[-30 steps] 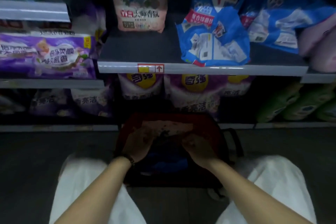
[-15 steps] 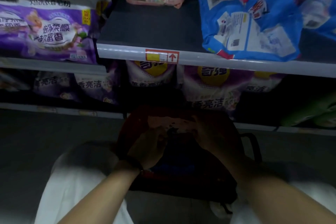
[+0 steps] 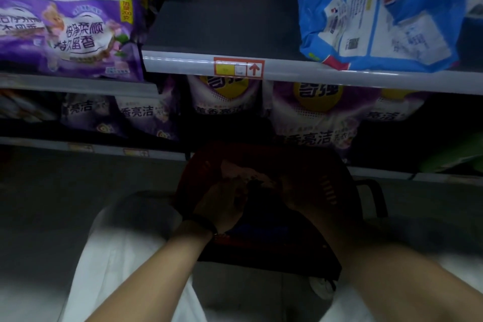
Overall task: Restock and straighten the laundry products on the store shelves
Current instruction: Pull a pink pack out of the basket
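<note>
Still in the slatted red basket (image 3: 328, 187), your left hand (image 3: 222, 208) pinched the limp pink pouch (image 3: 241, 171); right hand (image 3: 296, 192) beside it, grip unclear.

The basket (image 3: 332, 191) stands on the floor (image 3: 65, 191) between my knees (image 3: 130, 219). Inside it are a packet (image 3: 243, 170), my left hand (image 3: 222, 206) and my right hand (image 3: 298, 193). Behind the basket stand pouches (image 3: 313, 112); above and right of it, a bag (image 3: 379, 15) lies on a shelf (image 3: 339, 76).
</note>
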Available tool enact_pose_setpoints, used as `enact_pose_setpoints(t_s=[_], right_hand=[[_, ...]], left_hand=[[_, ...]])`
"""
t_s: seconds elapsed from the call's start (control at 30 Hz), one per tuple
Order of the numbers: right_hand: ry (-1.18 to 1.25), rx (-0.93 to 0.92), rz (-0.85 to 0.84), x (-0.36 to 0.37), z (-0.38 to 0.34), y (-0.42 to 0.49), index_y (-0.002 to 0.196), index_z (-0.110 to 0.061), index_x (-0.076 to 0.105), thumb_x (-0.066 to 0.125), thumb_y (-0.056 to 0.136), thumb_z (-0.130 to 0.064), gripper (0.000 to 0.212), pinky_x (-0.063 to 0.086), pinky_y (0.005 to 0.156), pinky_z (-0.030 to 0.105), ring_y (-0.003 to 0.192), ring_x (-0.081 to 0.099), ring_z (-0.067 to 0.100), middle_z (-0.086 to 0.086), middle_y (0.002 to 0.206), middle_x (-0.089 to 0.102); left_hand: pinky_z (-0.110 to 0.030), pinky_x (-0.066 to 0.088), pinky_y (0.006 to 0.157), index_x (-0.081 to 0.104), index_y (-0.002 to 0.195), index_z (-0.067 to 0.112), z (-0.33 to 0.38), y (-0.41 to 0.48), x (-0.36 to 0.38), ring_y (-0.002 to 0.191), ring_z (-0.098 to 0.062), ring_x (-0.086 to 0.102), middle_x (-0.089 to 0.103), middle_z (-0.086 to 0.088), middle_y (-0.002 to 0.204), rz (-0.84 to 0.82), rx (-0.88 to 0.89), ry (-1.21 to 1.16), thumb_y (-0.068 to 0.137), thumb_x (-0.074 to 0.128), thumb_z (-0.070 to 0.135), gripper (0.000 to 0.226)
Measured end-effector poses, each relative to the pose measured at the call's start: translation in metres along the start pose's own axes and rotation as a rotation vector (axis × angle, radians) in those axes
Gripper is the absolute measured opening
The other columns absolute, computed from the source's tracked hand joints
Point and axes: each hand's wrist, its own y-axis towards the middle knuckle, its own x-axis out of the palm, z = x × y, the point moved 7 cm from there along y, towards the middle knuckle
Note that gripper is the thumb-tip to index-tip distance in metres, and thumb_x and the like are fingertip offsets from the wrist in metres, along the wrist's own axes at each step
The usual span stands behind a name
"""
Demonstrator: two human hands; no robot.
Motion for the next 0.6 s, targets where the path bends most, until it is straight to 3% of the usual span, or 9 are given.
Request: enact_pose_setpoints(t_s=[0.07,0.13,0.2,0.27,0.33,0.4,0.5,0.53,0.6], right_hand=[[-0.017,-0.037,-0.026,0.001,-0.007,-0.003,0.140,-0.026,0.062,0.047,0.108,-0.047,0.041,0.048,0.111,0.044,0.123,0.060,0.027,0.001,0.137,0.061],[-0.057,-0.106,-0.025,0.002,-0.014,-0.002,0.123,-0.027,0.070,0.052,0.106,-0.045,0.031,0.055,0.101,0.044,0.109,0.066,0.024,0.000,0.123,0.068],[-0.052,-0.147,-0.014,0.001,-0.026,-0.002,0.105,-0.027,0.073,0.056,0.104,-0.037,0.020,0.059,0.089,0.043,0.093,0.066,0.019,-0.002,0.105,0.070],[-0.059,-0.207,0.032,-0.014,-0.045,-0.011,0.088,-0.033,0.066,0.057,0.102,-0.032,0.017,0.059,0.079,0.041,0.084,0.063,0.017,-0.005,0.094,0.067],[-0.039,-0.228,0.119,-0.037,-0.055,-0.018,0.079,-0.034,0.057,0.056,0.099,-0.030,0.021,0.055,0.068,0.038,0.078,0.061,0.017,-0.009,0.086,0.063],[-0.021,-0.224,0.181,-0.060,-0.059,-0.028,0.078,-0.028,0.056,0.056,0.098,-0.026,0.021,0.048,0.061,0.036,0.072,0.060,0.017,-0.007,0.079,0.061],[0.043,-0.245,0.293,-0.086,-0.062,-0.053,0.075,-0.022,0.054,0.053,0.105,-0.031,0.031,0.039,0.056,0.037,0.063,0.054,0.016,-0.003,0.069,0.055],[0.062,-0.266,0.321,-0.091,-0.065,-0.064,0.075,-0.021,0.054,0.053,0.106,-0.035,0.034,0.039,0.056,0.038,0.062,0.052,0.014,-0.003,0.067,0.053],[0.074,-0.290,0.331,-0.097,-0.073,-0.084,0.074,-0.020,0.053,0.053,0.106,-0.039,0.037,0.042,0.057,0.039,0.061,0.052,0.012,-0.004,0.065,0.052]], left_hand=[[-0.035,0.051,0.092,0.070,0.120,0.005,0.004,-0.001,0.000,0.105,-0.027,0.067,0.072,-0.009,0.117,-0.010,0.006,0.020,0.110,0.047,0.020,0.030],[-0.026,0.048,0.090,0.070,0.118,0.007,0.001,-0.002,0.004,0.103,-0.024,0.067,0.072,-0.008,0.115,-0.021,-0.023,0.023,0.110,0.046,0.022,0.029],[-0.030,0.051,0.099,0.069,0.119,0.010,-0.005,0.000,0.010,0.104,-0.023,0.067,0.071,-0.008,0.116,-0.030,-0.046,0.062,0.110,0.046,0.025,0.029],[-0.037,0.045,0.111,0.066,0.130,0.011,-0.004,-0.001,0.014,0.118,-0.025,0.063,0.067,-0.009,0.130,-0.081,-0.072,0.074,0.111,0.044,0.027,0.033],[-0.034,0.036,0.117,0.055,0.145,0.010,0.001,-0.005,0.017,0.133,-0.026,0.054,0.058,-0.008,0.147,-0.148,-0.103,0.063,0.113,0.039,0.029,0.041],[-0.031,0.039,0.108,0.056,0.141,0.009,0.010,-0.014,0.020,0.129,-0.026,0.056,0.059,-0.009,0.144,-0.218,-0.108,0.081,0.114,0.035,0.029,0.039],[-0.026,0.040,0.086,0.063,0.120,0.010,0.019,-0.025,0.024,0.109,-0.027,0.061,0.065,-0.012,0.127,-0.251,-0.141,0.032,0.112,0.042,0.026,0.028],[-0.024,0.039,0.084,0.063,0.118,0.014,0.019,-0.027,0.027,0.106,-0.024,0.061,0.066,-0.010,0.126,-0.250,-0.147,0.006,0.110,0.047,0.029,0.024],[-0.026,0.044,0.096,0.058,0.136,0.022,0.021,-0.029,0.032,0.116,-0.022,0.061,0.064,-0.001,0.134,-0.261,-0.142,-0.047,0.101,0.056,0.048,0.044]])
